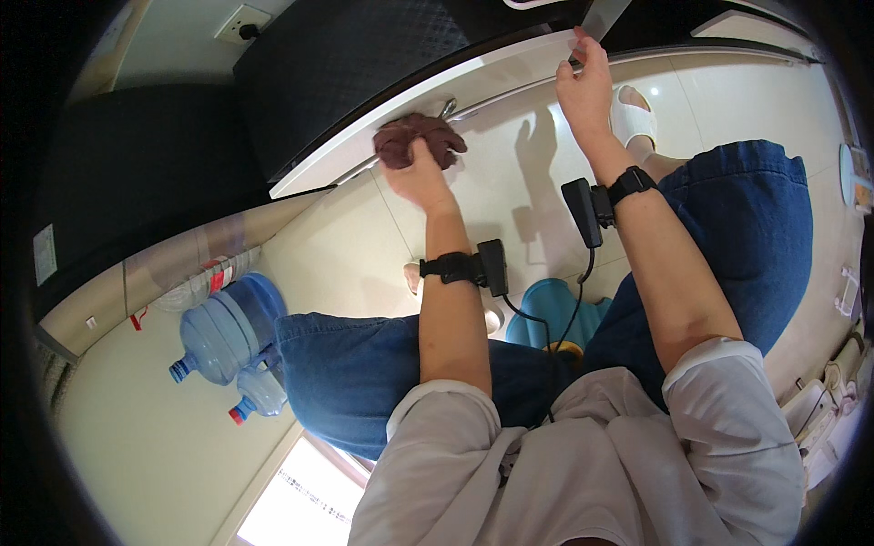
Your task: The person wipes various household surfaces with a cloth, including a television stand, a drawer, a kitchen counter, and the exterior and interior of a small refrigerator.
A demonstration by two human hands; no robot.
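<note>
My left hand (pixel 422 179) holds a bunched dark reddish-brown cloth (pixel 416 140), with the thumb on top of it. The cloth lies against the white front of a drawer or cabinet panel (pixel 334 153), beside a small metal fitting (pixel 448 108). My right hand (pixel 586 85) is raised at the far part of the same panel, fingertips at its edge near a grey metal piece (pixel 604 17). Its fingers are slightly curled, and whether they grip the edge I cannot tell. Both wrists wear black straps with cabled black boxes.
Large blue water bottles (pixel 229 327) and a smaller clear bottle (pixel 259 392) lie on the left. A teal stool (pixel 546 307) stands between my legs on the tiled floor. The dark countertop (pixel 341 75) spans the front. A wall socket (pixel 244 26) with a plug is behind it.
</note>
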